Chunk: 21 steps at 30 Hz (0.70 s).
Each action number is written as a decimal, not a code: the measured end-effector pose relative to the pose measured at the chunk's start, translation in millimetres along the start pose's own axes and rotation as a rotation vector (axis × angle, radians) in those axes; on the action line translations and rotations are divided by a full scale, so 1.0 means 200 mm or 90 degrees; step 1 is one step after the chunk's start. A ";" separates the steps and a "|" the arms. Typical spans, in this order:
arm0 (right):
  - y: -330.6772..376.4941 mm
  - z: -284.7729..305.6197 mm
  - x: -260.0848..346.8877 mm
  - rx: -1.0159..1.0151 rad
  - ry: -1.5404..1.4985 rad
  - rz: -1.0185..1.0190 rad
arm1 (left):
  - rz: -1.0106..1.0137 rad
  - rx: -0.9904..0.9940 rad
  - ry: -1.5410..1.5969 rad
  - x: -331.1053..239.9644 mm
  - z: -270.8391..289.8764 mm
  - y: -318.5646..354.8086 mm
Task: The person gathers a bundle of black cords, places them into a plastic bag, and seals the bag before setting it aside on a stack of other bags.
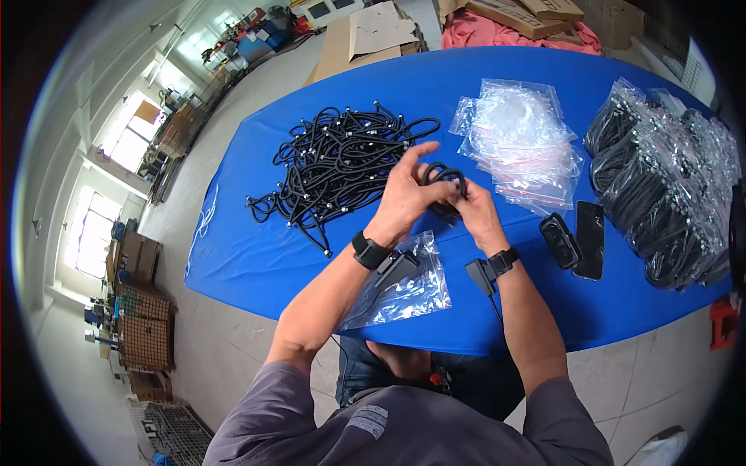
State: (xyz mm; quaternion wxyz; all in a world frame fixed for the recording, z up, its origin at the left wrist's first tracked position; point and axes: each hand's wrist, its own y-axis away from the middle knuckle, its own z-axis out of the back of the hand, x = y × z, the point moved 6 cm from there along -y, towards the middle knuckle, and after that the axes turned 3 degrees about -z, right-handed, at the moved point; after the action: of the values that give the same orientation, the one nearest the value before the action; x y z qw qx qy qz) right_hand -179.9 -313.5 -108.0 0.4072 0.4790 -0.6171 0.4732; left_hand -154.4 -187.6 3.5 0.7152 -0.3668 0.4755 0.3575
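Both hands, left hand (404, 194) and right hand (475, 213), grasp a coiled black cable (444, 180) between them above the blue worktop (256, 248); an empty clear bag (404, 291) lies just below the left wrist

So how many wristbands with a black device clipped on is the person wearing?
2. One wristband is on the left wrist, near the clear plastic bag. The other wristband is on the right wrist, above the blue table's front edge. Both hands hold a coiled black cable.
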 end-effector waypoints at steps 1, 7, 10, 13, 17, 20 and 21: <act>0.00 0.04 -0.02 -0.013 -0.055 -0.034 | 0.011 0.042 0.103 0.00 -0.04 0.01; -0.02 0.05 -0.08 0.032 -0.107 -0.034 | 0.018 0.130 0.353 0.03 -0.10 0.07; -0.02 0.03 -0.10 0.047 -0.097 -0.077 | 0.020 0.127 0.381 0.06 -0.11 0.08; 0.01 -0.03 0.00 0.070 -0.105 -0.118 | 0.031 0.101 0.400 0.08 -0.09 0.08; 0.01 -0.03 0.03 0.097 -0.160 -0.055 | 0.044 0.051 0.438 0.03 -0.08 0.04; 0.02 -0.05 0.08 0.103 -0.148 0.025 | 0.022 0.015 0.477 0.00 -0.05 0.02; 0.04 -0.07 0.09 0.096 -0.114 0.061 | 0.024 -0.001 0.473 0.03 -0.06 0.02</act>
State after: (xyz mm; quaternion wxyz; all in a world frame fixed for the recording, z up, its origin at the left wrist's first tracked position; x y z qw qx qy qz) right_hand -190.1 -302.3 -88.8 0.2900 0.5187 -0.6359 0.4924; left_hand -160.6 -194.6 -6.3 0.4870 -0.4634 0.7090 0.2132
